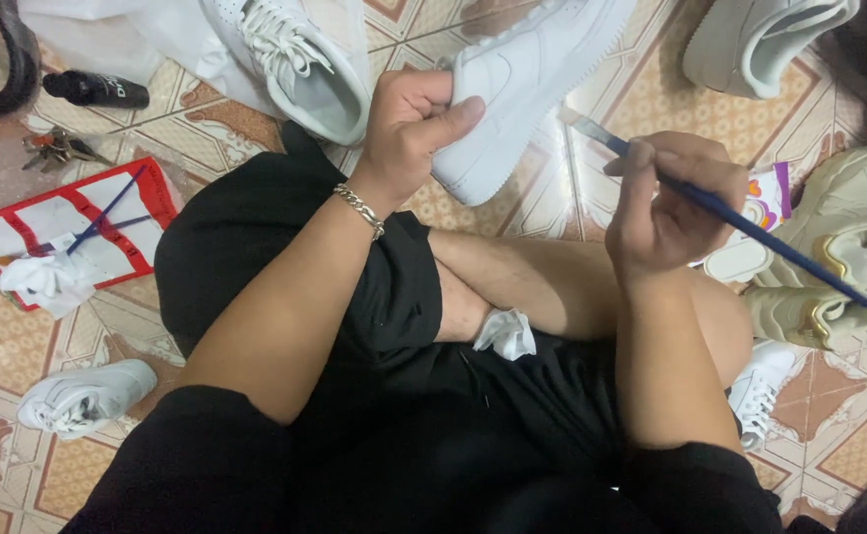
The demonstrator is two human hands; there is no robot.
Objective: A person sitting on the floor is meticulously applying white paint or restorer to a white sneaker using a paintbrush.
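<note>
Your left hand [409,114] is closed around the heel end of a white sneaker [527,84], thumb pressed along its side and fingers curled behind, holding it tilted with the toe pointing up and away from you, just above your crossed legs. Your right hand [666,203] is closed in a pencil grip on a blue paintbrush [740,222]; its pale tip sits just beside the sneaker's side, near the sole edge, while the long handle runs back down to your right.

This looks like the brushing step itself: the shoe is braced and the bristles are nearly at the sole line, though whether they are touching it I cannot tell. The next stroke calls for a steady left hand, so the shoe does not turn, and a light, controlled draw of the tip along the edge.

A crumpled white cloth [506,333] lies on your lap between your arms. On the tiled floor [3,326] around you are more white sneakers: one with laces [300,54] just left of the held shoe, one at your left knee [83,399], another at top right [760,40]. A beige shoe [834,262] sits to your right. To your left lie a red-bordered sheet [142,198] with a rag on it, a black bottle [95,89] and keys [58,148].
</note>
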